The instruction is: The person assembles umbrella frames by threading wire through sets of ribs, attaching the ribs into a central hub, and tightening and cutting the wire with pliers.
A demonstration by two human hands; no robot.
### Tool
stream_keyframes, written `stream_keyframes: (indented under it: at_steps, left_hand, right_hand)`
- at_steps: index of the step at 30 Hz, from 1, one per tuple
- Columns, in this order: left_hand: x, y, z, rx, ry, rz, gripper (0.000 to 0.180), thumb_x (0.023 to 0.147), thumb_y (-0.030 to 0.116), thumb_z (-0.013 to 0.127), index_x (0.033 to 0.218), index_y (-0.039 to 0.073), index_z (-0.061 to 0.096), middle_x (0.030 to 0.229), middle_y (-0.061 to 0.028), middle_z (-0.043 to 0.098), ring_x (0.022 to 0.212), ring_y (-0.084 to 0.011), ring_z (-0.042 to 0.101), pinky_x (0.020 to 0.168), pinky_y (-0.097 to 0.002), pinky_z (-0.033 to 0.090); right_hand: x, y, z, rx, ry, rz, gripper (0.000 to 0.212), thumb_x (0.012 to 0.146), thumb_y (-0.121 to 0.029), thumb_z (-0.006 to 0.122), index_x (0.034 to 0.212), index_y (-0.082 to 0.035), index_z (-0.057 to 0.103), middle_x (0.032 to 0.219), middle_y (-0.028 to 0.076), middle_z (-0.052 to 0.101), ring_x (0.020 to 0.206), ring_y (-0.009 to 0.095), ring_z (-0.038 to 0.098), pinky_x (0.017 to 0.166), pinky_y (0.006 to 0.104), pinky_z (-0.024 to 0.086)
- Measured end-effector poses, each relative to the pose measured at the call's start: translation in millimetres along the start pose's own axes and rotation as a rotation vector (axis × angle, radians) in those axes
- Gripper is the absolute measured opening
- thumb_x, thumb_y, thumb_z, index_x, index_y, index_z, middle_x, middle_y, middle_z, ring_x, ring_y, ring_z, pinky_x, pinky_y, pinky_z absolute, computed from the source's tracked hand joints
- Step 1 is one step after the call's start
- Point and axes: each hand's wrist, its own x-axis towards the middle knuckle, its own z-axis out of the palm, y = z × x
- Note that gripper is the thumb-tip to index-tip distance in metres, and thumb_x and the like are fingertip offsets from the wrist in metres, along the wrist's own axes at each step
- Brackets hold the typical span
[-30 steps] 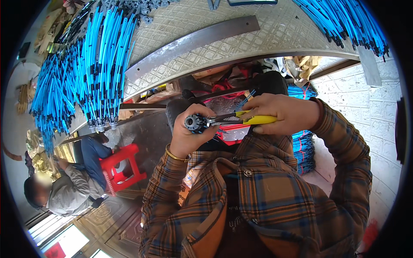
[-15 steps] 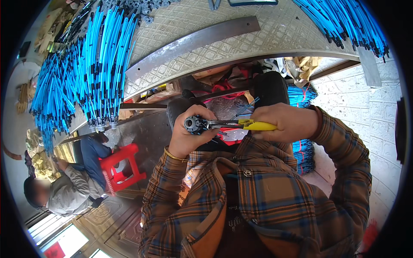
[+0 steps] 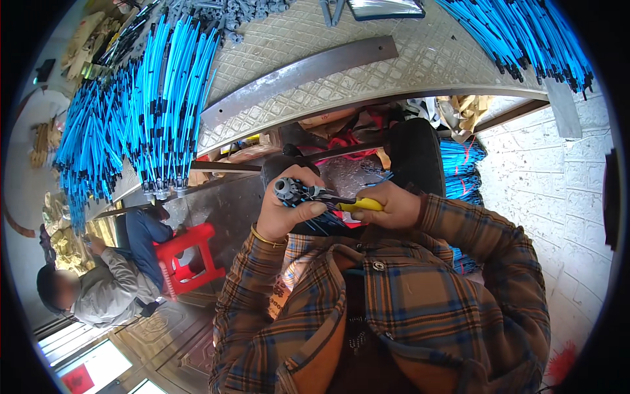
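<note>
My left hand (image 3: 275, 215) is closed around a grey ribbed plastic fitting (image 3: 286, 189) with a round hole in its end. Thin blue-and-black rods (image 3: 319, 225) stick out below that hand; how they join the fitting is hidden. In my right hand (image 3: 394, 206) are pliers with yellow handles (image 3: 362, 205), gripped by closed fingers. Their metal jaws (image 3: 321, 192) reach to the fitting beside my left thumb. Whether the jaws bite on something cannot be made out. Both hands are over my lap, in front of the table edge.
Ahead stands a table (image 3: 295, 88) with a metal strip (image 3: 302, 75) along its front. Bundles of blue rods (image 3: 172, 98) lie at left, more blue rods (image 3: 518, 43) at right. Grey fittings (image 3: 252, 10) are heaped at the back. A person (image 3: 111, 289) sits at left by a red stool (image 3: 190, 259).
My right hand and the pliers have moved left, closer to my left hand. The fitting has tilted slightly, and the blue rods beneath it show more.
</note>
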Motion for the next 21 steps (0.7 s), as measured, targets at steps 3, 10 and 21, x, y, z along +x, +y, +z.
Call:
stream_keyframes:
  at_steps: [3,10,21]
  left_hand:
    - [2.7,4.4,1.5,-0.027,0.015,-0.004,0.035,0.064,0.01,0.078,0.09,0.004,0.055,0.089,-0.0068,0.056,0.084,-0.0137,0.054,0.076,-0.0263,0.043]
    - [-1.8,9.2,1.2,-0.089,0.097,0.002,0.04,0.062,0.013,0.079,0.093,0.004,0.056,0.09,-0.0069,0.057,0.084,-0.0133,0.054,0.076,-0.0255,0.043]
    - [11.4,9.1,-2.8,0.032,0.062,-0.004,0.043,0.06,0.011,0.081,0.096,0.001,0.059,0.089,-0.0035,0.057,0.084,-0.0128,0.054,0.076,-0.0265,0.043]
  right_hand:
    - [2.6,-0.7,1.0,0.018,0.019,-0.015,0.02,0.086,-0.022,0.059,0.084,-0.002,0.057,0.068,0.009,0.057,0.061,0.015,0.053,0.058,0.0281,0.042]
    - [-9.5,-14.3,-24.4,0.397,-0.195,0.121,0.025,0.084,-0.024,0.061,0.086,0.0,0.056,0.068,0.01,0.058,0.063,0.017,0.057,0.059,0.0271,0.045]
    - [-20.7,-23.8,-48.6,0.72,-0.452,0.325,0.066,0.079,-0.032,0.065,0.125,0.003,0.033,0.072,0.014,0.059,0.06,0.021,0.061,0.055,0.0295,0.05]
